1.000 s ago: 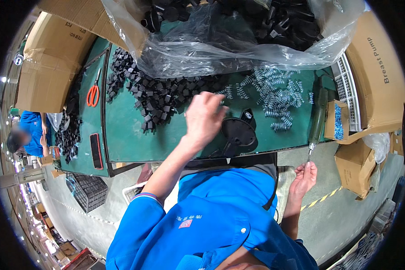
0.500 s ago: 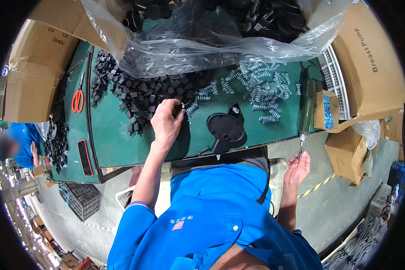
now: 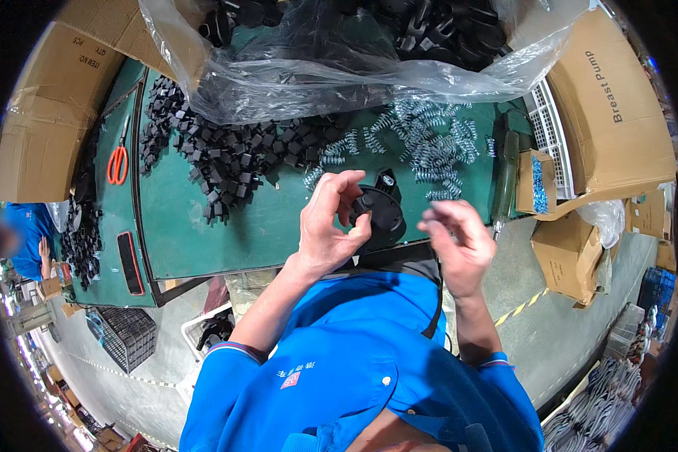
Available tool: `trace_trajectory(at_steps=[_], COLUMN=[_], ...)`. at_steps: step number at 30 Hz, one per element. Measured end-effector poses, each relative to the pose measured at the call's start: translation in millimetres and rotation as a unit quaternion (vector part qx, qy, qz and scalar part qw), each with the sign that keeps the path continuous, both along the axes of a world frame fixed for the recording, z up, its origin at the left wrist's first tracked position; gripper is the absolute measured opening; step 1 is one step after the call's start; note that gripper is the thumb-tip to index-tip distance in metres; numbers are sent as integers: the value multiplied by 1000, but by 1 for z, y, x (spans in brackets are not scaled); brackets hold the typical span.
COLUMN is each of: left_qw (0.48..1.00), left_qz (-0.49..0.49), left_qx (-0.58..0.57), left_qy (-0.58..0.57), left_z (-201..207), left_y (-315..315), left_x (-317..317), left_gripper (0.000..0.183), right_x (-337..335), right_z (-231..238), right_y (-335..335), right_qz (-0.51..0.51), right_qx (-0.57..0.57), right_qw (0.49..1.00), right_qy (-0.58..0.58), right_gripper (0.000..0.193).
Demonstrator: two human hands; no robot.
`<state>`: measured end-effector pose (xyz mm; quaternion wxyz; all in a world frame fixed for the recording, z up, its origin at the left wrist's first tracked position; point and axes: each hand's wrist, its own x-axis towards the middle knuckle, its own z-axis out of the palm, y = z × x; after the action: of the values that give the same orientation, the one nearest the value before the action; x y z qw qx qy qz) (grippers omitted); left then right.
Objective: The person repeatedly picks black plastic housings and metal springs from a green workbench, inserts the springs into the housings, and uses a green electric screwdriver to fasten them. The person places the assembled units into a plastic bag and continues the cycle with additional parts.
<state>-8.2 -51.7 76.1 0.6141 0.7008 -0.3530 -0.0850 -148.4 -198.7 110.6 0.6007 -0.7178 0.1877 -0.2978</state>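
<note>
My left hand (image 3: 325,230) is curled at the left side of a black round plastic part (image 3: 388,218), index finger and thumb bent toward each other. Something dark shows between these fingertips, but I cannot make out whether it is a separate small piece or the part itself. The part lies by the table's front edge, with a small black block-shaped end (image 3: 385,181) at its far side. To the right of it, my right hand (image 3: 463,245) hangs in the air, its fingers bent and blurred. Beyond my hands lie loose metal springs (image 3: 437,135) and a heap of small black blocks (image 3: 233,154).
A green power screwdriver (image 3: 506,177) lies at the table's right, beside a small box of blue screws (image 3: 539,184). Clear plastic sheeting (image 3: 294,90) covers the back. Orange-handled scissors (image 3: 117,166) and a phone (image 3: 130,264) lie left. A co-worker (image 3: 26,237) sits far left.
My left hand has moved right from the black blocks to the round part. My right hand has left the screwdriver's tip and risen inward toward the part. The view has shifted slightly.
</note>
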Motion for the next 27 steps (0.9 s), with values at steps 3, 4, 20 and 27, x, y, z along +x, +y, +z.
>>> trace_trajectory(at_steps=[3, 4, 20, 27], left_qw=[1000, 999, 966, 947], left_qz=[15, 20, 19, -17], left_qx=[-12, -17, 255, 320], left_qy=[-22, -28, -39, 18], left_z=[-2, -3, -19, -20], left_y=[0, 0, -11, -16], left_x=[-5, -6, 4, 11], left_gripper=[59, 60, 55, 57], right_x=[24, 28, 46, 58], right_z=[6, 3, -43, -50], right_y=[4, 4, -20, -13], right_qz=[72, 88, -5, -49], right_qx=[-75, -101, 38, -171], right_qw=[994, 989, 992, 962], right_qy=[31, 54, 121, 208], right_gripper=[29, 33, 13, 21])
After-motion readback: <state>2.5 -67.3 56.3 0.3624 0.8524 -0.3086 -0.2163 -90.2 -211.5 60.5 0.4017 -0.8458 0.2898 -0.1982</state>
